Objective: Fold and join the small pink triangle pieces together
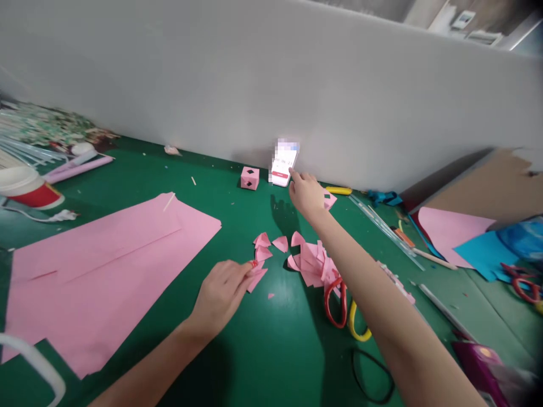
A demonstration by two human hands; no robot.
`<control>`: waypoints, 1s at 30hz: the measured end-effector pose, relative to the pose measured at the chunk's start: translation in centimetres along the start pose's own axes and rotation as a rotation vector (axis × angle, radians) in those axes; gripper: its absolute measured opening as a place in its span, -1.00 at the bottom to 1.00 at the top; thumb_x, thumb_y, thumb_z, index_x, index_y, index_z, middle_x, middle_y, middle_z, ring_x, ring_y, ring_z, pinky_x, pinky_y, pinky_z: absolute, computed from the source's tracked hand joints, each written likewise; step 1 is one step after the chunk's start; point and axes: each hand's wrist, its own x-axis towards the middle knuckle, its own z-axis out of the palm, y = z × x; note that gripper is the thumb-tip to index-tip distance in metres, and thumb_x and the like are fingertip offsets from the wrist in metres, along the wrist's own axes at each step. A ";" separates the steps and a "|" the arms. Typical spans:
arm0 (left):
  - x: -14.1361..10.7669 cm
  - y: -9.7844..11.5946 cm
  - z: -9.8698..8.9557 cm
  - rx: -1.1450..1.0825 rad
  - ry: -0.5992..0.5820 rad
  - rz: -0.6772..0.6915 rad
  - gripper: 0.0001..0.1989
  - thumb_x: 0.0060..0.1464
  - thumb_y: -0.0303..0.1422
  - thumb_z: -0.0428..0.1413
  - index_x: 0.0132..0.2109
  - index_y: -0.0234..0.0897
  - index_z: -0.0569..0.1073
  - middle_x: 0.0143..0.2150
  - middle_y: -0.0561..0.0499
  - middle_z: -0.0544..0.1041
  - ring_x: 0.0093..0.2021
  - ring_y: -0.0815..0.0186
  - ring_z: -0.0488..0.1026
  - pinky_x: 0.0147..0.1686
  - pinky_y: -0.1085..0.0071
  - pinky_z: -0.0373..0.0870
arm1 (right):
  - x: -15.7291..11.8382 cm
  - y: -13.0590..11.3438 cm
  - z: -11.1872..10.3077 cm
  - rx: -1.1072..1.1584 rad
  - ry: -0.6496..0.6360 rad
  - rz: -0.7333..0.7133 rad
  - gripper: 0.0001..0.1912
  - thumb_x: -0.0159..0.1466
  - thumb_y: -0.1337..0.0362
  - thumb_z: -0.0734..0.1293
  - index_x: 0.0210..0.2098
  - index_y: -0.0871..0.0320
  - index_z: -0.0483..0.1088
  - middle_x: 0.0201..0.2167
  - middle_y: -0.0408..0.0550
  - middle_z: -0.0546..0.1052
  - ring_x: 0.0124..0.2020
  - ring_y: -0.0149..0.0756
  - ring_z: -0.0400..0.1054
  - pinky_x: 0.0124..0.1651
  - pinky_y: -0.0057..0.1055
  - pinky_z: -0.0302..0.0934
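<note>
My left hand (224, 289) is low over the table, thumb and fingers pinched together on a small pink paper piece (257, 279). Something small and red shows at its fingertips. Just beyond lie several petal-shaped pink paper cuttings (262, 246). My right hand (309, 195) reaches forward with the index finger stretched out, its tip at the right edge of the phone (283, 164). The phone leans on the grey wall, its lit screen showing a timer and a red button. Under my right forearm is a heap of pink paper scraps (313, 263), beside scissors with red and yellow handles (335, 308).
A pink paper box (250, 178) with dark diamond cutouts stands left of the phone. Large pink sheets (106, 271) cover the table's left side. A paper cup (29, 186) and bundled sticks lie farther left. At right are clear glue sticks (386, 232), cardboard (462, 181) and blue paper (481, 249).
</note>
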 end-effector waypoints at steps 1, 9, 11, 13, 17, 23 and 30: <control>0.0 0.0 0.1 -0.003 0.006 0.017 -0.89 0.19 -0.43 0.05 -0.15 -0.19 0.43 -0.37 0.02 0.52 -0.32 0.28 0.45 -0.30 0.31 0.38 | 0.9 0.2 0.2 -0.009 -0.008 0.006 -0.52 0.30 0.39 0.15 0.21 0.16 0.25 -0.20 0.22 0.46 -0.19 -0.02 0.30 -0.21 -0.19 0.19; -0.3 0.2 -0.6 -0.079 0.085 0.146 -0.57 0.06 -0.61 0.12 0.04 -0.11 0.39 -0.26 0.00 0.60 -0.19 0.22 0.55 -0.13 0.17 0.49 | 6.9 2.3 2.6 0.001 0.079 -0.015 -0.45 0.26 0.36 0.19 0.25 0.11 0.17 -0.29 0.18 0.47 -0.28 -0.11 0.27 -0.27 -0.21 0.17; -0.4 0.4 -0.8 -0.123 0.063 0.171 -0.53 0.02 -0.61 0.16 0.06 -0.13 0.38 -0.26 -0.02 0.61 -0.19 0.20 0.56 -0.19 0.19 0.52 | 7.4 2.7 3.2 0.010 0.091 -0.035 -0.46 0.28 0.34 0.18 0.26 0.11 0.17 -0.27 0.17 0.46 -0.27 -0.12 0.27 -0.27 -0.22 0.17; -0.4 0.7 -0.8 -0.170 0.046 0.169 -0.54 0.01 -0.61 0.16 0.05 -0.15 0.38 -0.27 -0.03 0.62 -0.21 0.19 0.56 -0.23 0.18 0.52 | 7.7 3.0 3.6 0.024 0.105 -0.045 -0.46 0.29 0.33 0.17 0.27 0.10 0.15 -0.26 0.16 0.46 -0.26 -0.12 0.27 -0.25 -0.22 0.17; -0.2 1.2 -0.8 -0.233 0.025 0.153 -0.56 0.00 -0.63 0.17 0.01 -0.18 0.40 -0.29 -0.02 0.62 -0.24 0.22 0.56 -0.24 0.20 0.53 | 7.8 3.6 3.9 0.028 0.085 -0.037 -0.43 0.29 0.33 0.16 0.29 0.09 0.10 -0.27 0.16 0.45 -0.23 -0.09 0.27 -0.22 -0.17 0.17; 0.2 1.4 -1.1 -0.296 0.057 0.125 -0.65 0.00 -0.64 0.16 -0.08 -0.23 0.41 -0.31 -0.02 0.61 -0.26 0.26 0.54 -0.26 0.26 0.54 | 7.2 4.2 3.1 0.040 0.046 -0.041 -0.38 0.28 0.34 0.18 0.33 0.07 0.04 -0.27 0.13 0.44 -0.22 -0.10 0.26 -0.20 -0.19 0.15; -0.1 0.6 -0.6 -0.254 0.106 0.227 -0.74 -0.01 -0.66 0.18 -0.15 -0.38 0.43 -0.32 -0.05 0.60 -0.21 0.29 0.52 -0.18 0.31 0.48 | 6.6 3.4 1.5 -0.113 -0.021 0.016 -0.31 0.32 0.33 0.10 0.39 0.04 -0.20 -0.22 0.13 0.45 -0.29 -0.14 0.28 -0.29 -0.27 0.11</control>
